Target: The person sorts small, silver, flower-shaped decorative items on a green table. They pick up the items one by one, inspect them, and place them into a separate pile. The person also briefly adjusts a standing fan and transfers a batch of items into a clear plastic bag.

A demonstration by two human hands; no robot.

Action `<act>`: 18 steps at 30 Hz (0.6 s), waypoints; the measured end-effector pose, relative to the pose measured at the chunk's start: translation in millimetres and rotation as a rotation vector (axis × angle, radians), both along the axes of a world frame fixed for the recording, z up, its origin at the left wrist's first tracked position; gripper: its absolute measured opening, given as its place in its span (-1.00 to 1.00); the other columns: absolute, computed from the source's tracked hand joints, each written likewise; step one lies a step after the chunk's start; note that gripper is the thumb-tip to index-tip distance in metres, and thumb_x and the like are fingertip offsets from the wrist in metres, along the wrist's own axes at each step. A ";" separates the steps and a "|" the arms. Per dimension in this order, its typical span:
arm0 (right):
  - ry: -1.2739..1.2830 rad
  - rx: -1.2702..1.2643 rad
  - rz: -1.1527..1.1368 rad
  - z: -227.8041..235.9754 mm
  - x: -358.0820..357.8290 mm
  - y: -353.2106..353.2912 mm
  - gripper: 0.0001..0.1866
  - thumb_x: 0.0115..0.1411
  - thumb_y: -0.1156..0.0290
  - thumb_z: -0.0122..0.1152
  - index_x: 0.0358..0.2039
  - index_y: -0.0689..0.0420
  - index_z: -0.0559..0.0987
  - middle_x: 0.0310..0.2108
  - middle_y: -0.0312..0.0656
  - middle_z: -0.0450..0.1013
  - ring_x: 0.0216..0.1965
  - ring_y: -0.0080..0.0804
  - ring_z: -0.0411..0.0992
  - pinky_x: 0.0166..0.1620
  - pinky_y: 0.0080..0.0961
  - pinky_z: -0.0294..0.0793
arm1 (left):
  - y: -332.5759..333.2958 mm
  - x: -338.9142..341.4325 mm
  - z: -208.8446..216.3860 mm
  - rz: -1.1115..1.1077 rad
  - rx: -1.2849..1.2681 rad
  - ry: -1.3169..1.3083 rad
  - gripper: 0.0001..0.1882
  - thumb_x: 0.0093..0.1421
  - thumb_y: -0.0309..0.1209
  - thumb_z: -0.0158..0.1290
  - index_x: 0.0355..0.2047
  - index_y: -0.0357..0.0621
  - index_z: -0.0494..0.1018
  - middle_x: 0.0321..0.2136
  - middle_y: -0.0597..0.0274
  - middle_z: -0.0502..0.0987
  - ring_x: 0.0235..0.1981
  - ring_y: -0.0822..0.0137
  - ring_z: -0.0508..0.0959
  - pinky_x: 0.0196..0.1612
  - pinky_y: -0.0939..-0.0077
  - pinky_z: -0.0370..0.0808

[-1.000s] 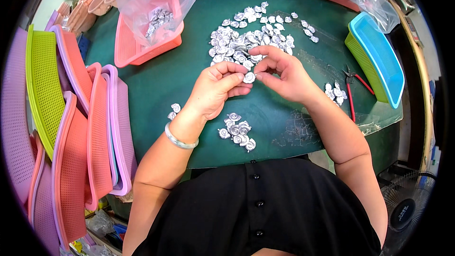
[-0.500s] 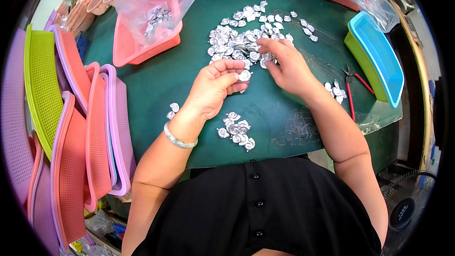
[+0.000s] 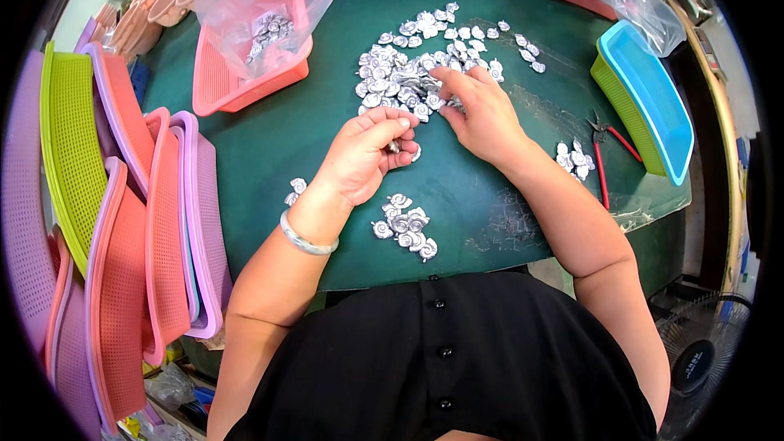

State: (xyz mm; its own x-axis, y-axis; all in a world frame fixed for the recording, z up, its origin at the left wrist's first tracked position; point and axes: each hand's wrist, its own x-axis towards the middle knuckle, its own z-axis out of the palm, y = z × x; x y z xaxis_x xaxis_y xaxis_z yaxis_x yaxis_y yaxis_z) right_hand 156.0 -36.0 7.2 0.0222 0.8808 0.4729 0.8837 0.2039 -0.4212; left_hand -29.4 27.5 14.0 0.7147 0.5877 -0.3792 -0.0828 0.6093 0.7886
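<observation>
My left hand [image 3: 359, 155], with a pale bangle on its wrist, is closed round small silver swirl-shaped pieces; a bit of one [image 3: 394, 147] shows between thumb and fingers. To its right, my right hand [image 3: 486, 118] bends over the near right edge of a heap of the same silver pieces [image 3: 392, 77]. Its thumb and fingers are apart, with fingertips among the pieces. A smaller cluster of silver pieces [image 3: 406, 226] lies near the table's front edge. A few pieces [image 3: 296, 190] lie by my left wrist, and another group [image 3: 575, 160] is right of my right forearm.
Red-handled cutters [image 3: 602, 155] lie on the green table [image 3: 457, 233] beside a blue and green basket [image 3: 653, 98]. A pink basket [image 3: 253, 94] with a plastic bag holds more pieces. Stacked coloured baskets [image 3: 122, 220] stand at the left, and a fan [image 3: 702, 359] at the lower right.
The silver piece that showed at my left fingertips has gone out of sight, and the left fingers have curled in. My right hand has shifted slightly left along the heap.
</observation>
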 end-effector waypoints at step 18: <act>-0.129 0.077 0.090 -3.7 -4.0 3.7 -0.63 -0.08 0.57 0.10 -0.16 0.16 0.44 -0.50 -0.21 0.42 -0.37 -0.25 0.33 -0.26 -0.35 0.31 | -1.3 0.4 0.8 0.010 0.074 0.049 -0.84 0.16 -0.48 -0.05 -0.25 -0.25 0.40 -0.48 0.31 0.43 -0.52 0.55 0.39 -0.50 0.71 0.35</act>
